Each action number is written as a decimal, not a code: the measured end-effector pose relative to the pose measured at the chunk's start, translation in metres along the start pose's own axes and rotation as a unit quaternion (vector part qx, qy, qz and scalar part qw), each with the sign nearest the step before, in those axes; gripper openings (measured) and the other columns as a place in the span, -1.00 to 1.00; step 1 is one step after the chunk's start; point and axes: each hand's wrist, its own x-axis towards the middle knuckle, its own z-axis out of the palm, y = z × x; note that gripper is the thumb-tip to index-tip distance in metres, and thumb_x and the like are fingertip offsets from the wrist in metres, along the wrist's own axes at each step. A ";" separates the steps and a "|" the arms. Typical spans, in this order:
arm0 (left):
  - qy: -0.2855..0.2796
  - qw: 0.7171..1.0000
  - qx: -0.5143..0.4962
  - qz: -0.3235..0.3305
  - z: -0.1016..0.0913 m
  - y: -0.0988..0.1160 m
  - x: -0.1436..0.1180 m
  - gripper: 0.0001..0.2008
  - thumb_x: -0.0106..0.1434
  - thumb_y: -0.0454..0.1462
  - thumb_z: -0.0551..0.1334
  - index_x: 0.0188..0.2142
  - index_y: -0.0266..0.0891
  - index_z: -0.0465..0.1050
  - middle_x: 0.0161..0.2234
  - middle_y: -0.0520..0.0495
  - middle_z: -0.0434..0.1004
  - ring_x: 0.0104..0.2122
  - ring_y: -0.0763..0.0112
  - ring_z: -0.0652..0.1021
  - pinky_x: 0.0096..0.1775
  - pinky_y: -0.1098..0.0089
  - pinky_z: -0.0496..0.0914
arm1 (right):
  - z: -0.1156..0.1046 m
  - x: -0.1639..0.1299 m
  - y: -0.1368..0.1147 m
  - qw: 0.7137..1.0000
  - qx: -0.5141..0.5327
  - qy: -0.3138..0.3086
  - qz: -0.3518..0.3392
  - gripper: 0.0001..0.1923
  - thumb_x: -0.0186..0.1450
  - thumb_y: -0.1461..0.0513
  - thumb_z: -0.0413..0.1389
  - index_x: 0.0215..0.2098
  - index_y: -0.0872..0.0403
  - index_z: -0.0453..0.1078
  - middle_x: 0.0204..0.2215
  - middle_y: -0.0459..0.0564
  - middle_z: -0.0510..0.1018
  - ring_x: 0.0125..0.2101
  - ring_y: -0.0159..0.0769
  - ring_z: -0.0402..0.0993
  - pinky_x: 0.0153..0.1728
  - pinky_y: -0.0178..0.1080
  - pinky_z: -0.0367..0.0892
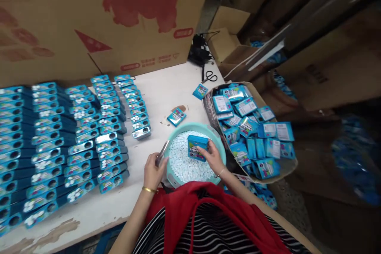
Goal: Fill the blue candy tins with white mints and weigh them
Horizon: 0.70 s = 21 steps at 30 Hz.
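Fingers [205,151] of the right hand [212,158] close around a small blue box [197,147], held just above the white pellets [187,162] that fill a teal basin [208,129] at the near edge of the tabletop [166,87]; the left hand [153,171], a gold bangle [149,189] on its wrist, grips a thin silvery tin [162,152] at the basin's left rim; left of the basin, rows of open blue tins [89,127] cover the tabletop; to the right a carton [285,166] is heaped with blue boxes [253,131]; two loose boxes [176,116] lie beyond the basin, and scissors [210,76] rest at the far edge.
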 end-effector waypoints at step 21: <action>-0.070 0.984 0.156 0.057 -0.017 0.056 0.019 -0.58 0.14 -0.01 0.19 -0.13 -0.25 0.38 -0.29 -0.11 0.48 -0.32 0.31 0.49 -0.30 0.37 0.34 | -0.037 -0.035 -0.004 0.898 0.405 0.047 0.165 -0.71 0.09 0.18 0.28 -0.25 0.00 0.36 -0.35 -0.12 0.63 -0.29 -0.23 0.57 -0.25 -0.13 0.51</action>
